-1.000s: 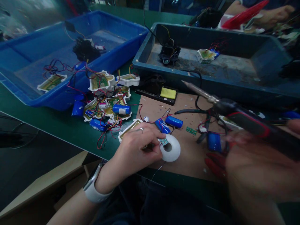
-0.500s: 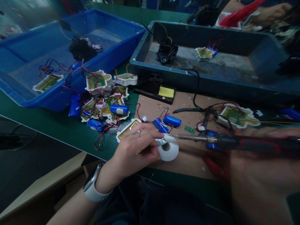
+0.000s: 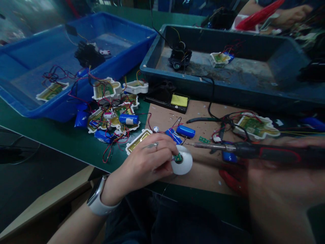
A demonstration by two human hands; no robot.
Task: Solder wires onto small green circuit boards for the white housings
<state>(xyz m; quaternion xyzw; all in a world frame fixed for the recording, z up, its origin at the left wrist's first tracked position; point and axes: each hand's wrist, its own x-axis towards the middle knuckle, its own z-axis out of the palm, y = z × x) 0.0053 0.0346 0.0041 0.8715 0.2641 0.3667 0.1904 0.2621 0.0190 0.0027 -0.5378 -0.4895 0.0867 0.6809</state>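
Observation:
Between its fingertips my left hand pinches a small green circuit board. The board sits over the hole of a white ring-shaped roll, whose left side the hand covers. My right hand, blurred, is wrapped round the handle of a soldering iron. The iron points left, its tip just above the roll's upper edge and apart from the board. Beyond the hands lie two blue cylindrical batteries and another small green board. A white housing is partly behind my left hand.
A heap of white housings with wires lies left. Behind stand a blue bin and a grey-blue bin. A stand with a yellow sponge, a wired housing and red-handled pliers are nearby. Another person's hand shows far right.
The soldering iron's tip has lifted slightly and shifted left, away from the board. The small board in my left hand has tilted, showing more of its green face.

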